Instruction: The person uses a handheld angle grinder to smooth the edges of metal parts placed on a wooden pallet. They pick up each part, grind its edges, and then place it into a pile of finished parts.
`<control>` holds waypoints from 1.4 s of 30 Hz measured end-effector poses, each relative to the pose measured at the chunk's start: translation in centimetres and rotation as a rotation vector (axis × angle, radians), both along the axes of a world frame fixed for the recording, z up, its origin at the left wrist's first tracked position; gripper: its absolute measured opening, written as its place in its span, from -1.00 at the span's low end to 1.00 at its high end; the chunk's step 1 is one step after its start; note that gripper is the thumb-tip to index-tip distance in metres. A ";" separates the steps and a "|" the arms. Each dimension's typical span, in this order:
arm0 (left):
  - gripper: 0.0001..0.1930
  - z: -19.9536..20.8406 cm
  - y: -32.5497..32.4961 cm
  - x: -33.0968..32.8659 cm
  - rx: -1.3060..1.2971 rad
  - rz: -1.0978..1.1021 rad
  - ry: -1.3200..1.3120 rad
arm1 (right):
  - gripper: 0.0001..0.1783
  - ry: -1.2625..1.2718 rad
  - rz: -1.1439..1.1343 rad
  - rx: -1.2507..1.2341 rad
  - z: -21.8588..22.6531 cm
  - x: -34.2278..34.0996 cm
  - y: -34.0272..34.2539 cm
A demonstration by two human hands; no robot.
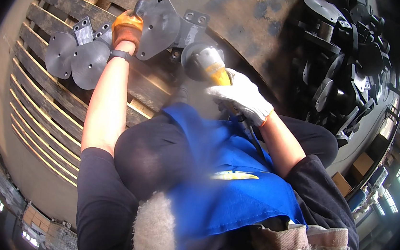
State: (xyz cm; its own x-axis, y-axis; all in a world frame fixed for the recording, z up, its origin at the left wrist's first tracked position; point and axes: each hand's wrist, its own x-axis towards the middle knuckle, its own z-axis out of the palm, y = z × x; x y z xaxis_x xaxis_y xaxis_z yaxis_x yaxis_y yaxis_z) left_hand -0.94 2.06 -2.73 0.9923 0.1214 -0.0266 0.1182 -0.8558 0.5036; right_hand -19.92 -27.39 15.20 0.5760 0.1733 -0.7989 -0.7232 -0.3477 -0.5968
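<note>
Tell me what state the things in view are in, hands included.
Left hand: orange-gloved, gripping the metal part.
Right hand: white-gloved, closed around the angle grinder.
Angle grinder: held; whether running, unclear.
Metal part: held, with round holes.
Loose plates: lying on the pallet.
Pallet: slatted, partly covered.
Metal heap: piled at right.
Apron: worn.

Looks like a metal workshop, judging by the grinder (218, 74), the pallet (76, 4) and the parts (324, 94) heaped at right.
</note>
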 end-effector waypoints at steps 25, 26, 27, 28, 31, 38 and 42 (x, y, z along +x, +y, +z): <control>-0.77 1.6 -0.1 -0.5 0.056 -0.034 0.014 | -0.55 -0.141 -0.196 0.266 -2.1 1.9 -0.1; -0.77 1.9 -0.4 -0.6 0.060 -0.033 0.023 | -0.54 -0.129 -0.186 0.235 -1.8 1.8 -0.1; -0.77 2.2 -0.6 -0.6 0.060 -0.020 0.026 | -0.54 -0.118 -0.172 0.207 -1.5 1.9 0.0; -0.77 2.5 -0.8 -0.7 0.059 -0.007 0.029 | -0.53 -0.106 -0.159 0.179 -1.1 2.0 0.0; -0.76 1.3 0.2 -0.6 -0.006 -0.017 0.005 | -0.51 -0.099 -0.233 0.284 -1.3 2.4 -0.1; -0.75 0.8 0.1 -0.4 0.065 -0.036 0.000 | -0.54 -0.110 -0.230 0.255 -2.0 2.0 -0.2; -0.77 -0.9 1.5 0.1 0.045 -0.114 -0.042 | -0.59 -0.075 -0.276 0.352 -2.5 1.3 -1.1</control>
